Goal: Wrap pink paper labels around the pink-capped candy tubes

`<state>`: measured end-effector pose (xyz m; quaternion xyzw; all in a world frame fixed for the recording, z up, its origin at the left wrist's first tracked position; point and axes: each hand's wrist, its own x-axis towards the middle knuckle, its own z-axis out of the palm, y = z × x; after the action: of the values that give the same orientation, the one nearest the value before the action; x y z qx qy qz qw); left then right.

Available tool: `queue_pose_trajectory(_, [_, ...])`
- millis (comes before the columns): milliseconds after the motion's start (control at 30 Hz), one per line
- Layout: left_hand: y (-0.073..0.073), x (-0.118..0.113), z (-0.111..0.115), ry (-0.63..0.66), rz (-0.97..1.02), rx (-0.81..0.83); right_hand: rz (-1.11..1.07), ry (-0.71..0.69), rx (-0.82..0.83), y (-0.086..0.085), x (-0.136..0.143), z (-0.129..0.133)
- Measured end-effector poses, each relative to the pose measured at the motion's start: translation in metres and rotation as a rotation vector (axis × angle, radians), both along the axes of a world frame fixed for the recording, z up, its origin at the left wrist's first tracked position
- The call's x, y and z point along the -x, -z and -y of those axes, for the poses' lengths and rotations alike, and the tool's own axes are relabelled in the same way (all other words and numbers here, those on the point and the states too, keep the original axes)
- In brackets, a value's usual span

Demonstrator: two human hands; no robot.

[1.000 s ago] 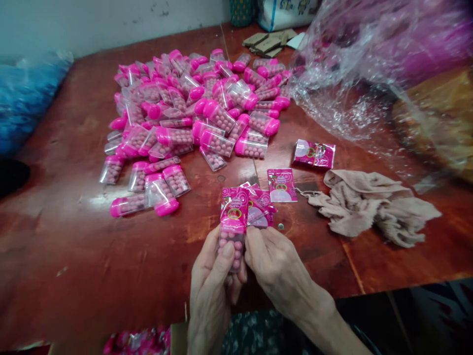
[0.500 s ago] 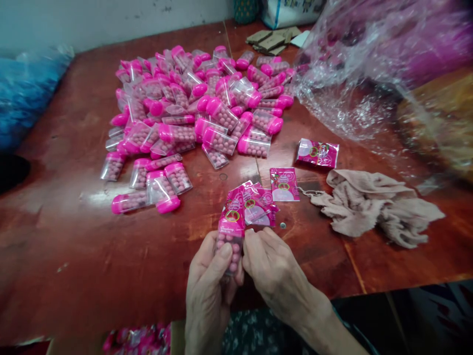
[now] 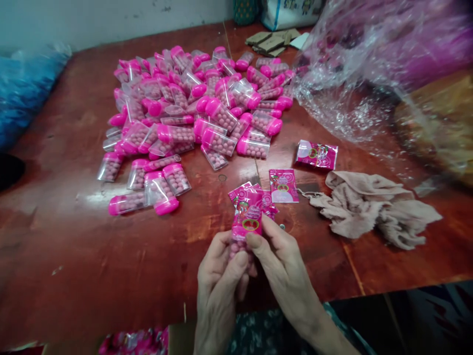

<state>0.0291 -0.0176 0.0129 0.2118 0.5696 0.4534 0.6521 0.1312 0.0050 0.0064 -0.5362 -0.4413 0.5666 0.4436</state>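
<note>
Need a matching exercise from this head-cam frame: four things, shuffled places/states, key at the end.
Column 1
1. Candy container
2. Beige cloth
3. Blue bag
4. Cardboard pieces

Column 2
A. In a loose stack at the back of the table
B. At the left edge of the view
C. Between the left hand and right hand, a pink printed wrapper at its upper end
D. Crumpled, on the right side of the table

Pairs: 1-C, 2-D, 3-B, 4-A
</note>
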Motion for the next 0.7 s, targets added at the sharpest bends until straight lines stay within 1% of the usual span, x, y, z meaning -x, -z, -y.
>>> queue_pose_trajectory(67, [-0.002, -0.005, 0.003, 0.003, -0.003, -0.005, -0.283, 0.029, 0.185, -0.001, 0.005, 0.003])
queue_pose_trajectory(100, [-0.003, -0.007, 0.004, -0.018, -0.014, -0.011, -0.401, 0.038, 0.244, -0.002, 0.008, 0.004])
queue_pose_trajectory(167, [-0.007, -0.012, 0.007, -0.079, -0.037, -0.013, -0.534, 0.051, 0.292, -0.003, 0.013, 0.008])
queue_pose_trajectory(200, [-0.008, -0.013, 0.008, -0.107, -0.045, -0.010, -0.547, 0.067, 0.288, -0.003, 0.015, 0.011])
queue_pose_trajectory(267, [-0.011, -0.015, 0.010, -0.151, -0.053, -0.007, -0.500, 0.106, 0.257, -0.005, 0.017, 0.014])
queue_pose_trajectory(333, [-0.012, -0.016, 0.010, -0.161, -0.071, -0.032, -0.477, 0.114, 0.243, -0.006, 0.017, 0.016])
queue_pose_trajectory(500, [-0.018, -0.019, 0.009, -0.069, -0.190, -0.160, -0.662, -0.012, 0.274, -0.008, 0.004, 0.011])
queue_pose_trajectory(567, [-0.020, -0.020, 0.010, -0.032, -0.245, -0.165, -0.729, 0.012, 0.274, -0.010, -0.002, 0.008])
queue_pose_trajectory(700, [-0.024, -0.021, 0.016, 0.011, -0.293, -0.149, -0.853, 0.127, 0.323, -0.016, -0.006, 0.006])
